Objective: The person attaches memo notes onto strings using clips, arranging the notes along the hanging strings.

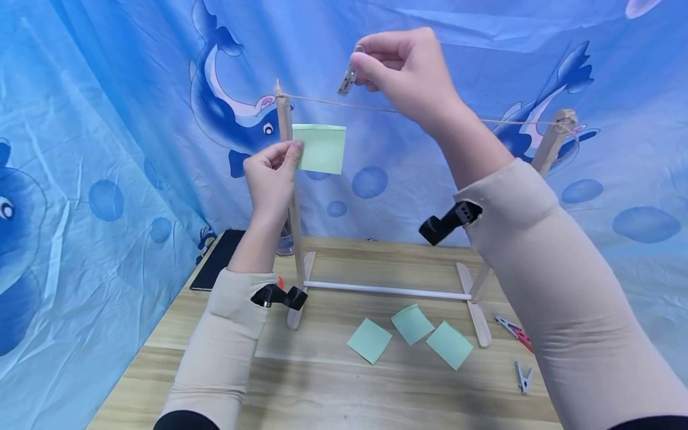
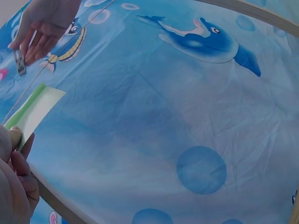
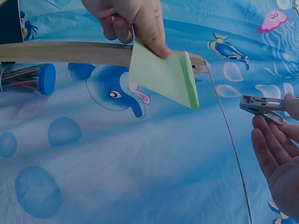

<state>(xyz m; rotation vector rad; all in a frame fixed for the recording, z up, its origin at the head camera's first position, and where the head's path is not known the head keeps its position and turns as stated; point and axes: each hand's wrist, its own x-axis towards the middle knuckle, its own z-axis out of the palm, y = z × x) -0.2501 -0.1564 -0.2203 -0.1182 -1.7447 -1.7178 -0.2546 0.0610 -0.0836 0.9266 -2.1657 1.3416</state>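
My left hand (image 1: 274, 176) pinches a pale green sticky note (image 1: 321, 149) by its left edge, beside the left wooden post (image 1: 285, 122). The note's folded top strip (image 3: 190, 79) lies below the string (image 1: 333, 103) in the head view. Up above the string, my right hand (image 1: 405, 71) holds a grey clothespin (image 1: 349, 74) between thumb and fingers, its nose pointing down and left. In the right wrist view the clothespin (image 3: 261, 106) is to the right of the string (image 3: 229, 126), apart from it.
Several green notes (image 1: 369, 341) lie on the wooden table (image 1: 344, 388). At right are a grey clothespin (image 1: 523, 377) and a grey and a red one (image 1: 521, 338). A white rod (image 1: 387, 290) joins the stand's feet. A blue-lidded jar (image 3: 46, 79) and black pad (image 1: 217, 263) sit at left.
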